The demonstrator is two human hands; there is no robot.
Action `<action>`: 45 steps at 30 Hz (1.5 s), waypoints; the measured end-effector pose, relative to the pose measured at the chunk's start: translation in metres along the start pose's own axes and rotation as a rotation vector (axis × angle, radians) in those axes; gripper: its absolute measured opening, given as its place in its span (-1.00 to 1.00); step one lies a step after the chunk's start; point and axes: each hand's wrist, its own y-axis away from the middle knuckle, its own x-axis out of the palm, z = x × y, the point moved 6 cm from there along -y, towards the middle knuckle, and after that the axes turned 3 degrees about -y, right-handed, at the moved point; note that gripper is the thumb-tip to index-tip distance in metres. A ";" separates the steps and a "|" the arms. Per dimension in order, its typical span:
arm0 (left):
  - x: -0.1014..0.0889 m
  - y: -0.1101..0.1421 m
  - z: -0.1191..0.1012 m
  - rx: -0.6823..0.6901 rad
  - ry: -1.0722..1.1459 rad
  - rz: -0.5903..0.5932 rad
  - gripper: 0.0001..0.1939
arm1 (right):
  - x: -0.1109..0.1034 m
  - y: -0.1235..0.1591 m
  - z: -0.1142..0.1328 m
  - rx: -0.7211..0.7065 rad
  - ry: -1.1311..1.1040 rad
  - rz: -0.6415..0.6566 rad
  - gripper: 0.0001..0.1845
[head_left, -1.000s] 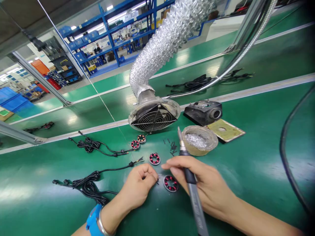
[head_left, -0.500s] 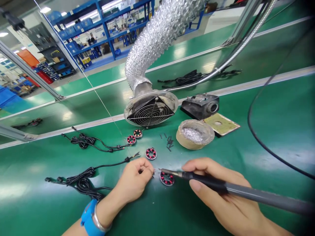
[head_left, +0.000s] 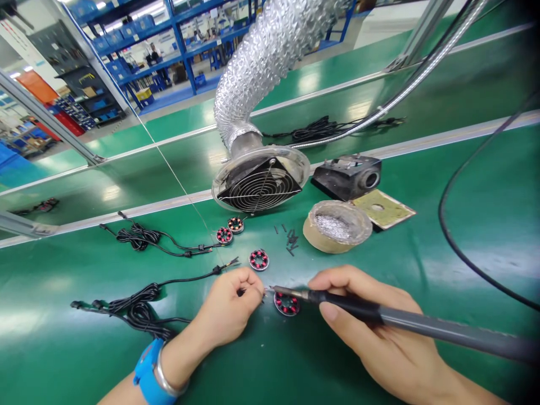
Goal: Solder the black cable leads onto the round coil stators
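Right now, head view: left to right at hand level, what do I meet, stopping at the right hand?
Black cable coil → left hand → red-and-black ring → right hand holding a soldering iron.

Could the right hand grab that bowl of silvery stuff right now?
Probably not: the right hand is holding the soldering iron. The bowl looks close, though, with nothing visible standing between.
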 end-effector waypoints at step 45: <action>0.002 0.003 -0.003 0.032 -0.035 0.130 -0.77 | 0.011 -0.003 0.008 -0.209 0.007 -0.003 -0.60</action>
